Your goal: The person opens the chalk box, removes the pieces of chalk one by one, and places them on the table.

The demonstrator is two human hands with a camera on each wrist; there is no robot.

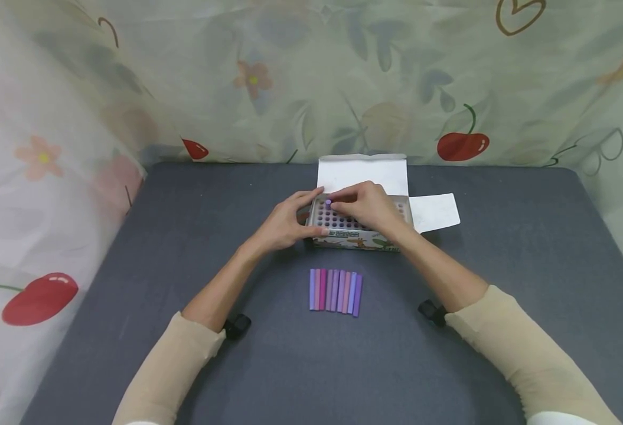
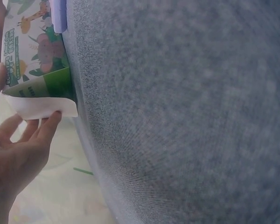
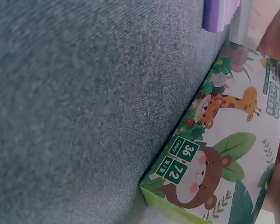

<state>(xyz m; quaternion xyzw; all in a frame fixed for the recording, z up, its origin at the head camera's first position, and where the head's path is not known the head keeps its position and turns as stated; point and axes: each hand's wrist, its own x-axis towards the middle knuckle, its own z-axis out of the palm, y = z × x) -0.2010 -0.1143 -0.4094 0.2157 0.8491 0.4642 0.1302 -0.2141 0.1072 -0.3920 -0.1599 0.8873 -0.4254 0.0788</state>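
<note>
A cardboard box [image 1: 361,241] with printed animals stands lid-up on the table; inside, a tray [image 1: 341,222] shows rows of round holes. My left hand [image 1: 284,223] grips the box's left end, thumb on the front and fingers at the back corner. In the left wrist view its fingertips rest on a white end flap [image 2: 46,108]. Over the tray's back left part, my right hand [image 1: 369,206] pinches an upright purple crayon [image 1: 328,203] between thumb and forefinger. Its lower end is at the holes. Nearer me, several pink and purple crayons [image 1: 341,290] lie side by side in a row.
The box's white lid [image 1: 361,172] is folded back behind it, and a white side flap [image 1: 434,212] sticks out to the right. Patterned cloth [image 1: 300,88] hangs along the back and sides of the grey table [image 1: 226,195].
</note>
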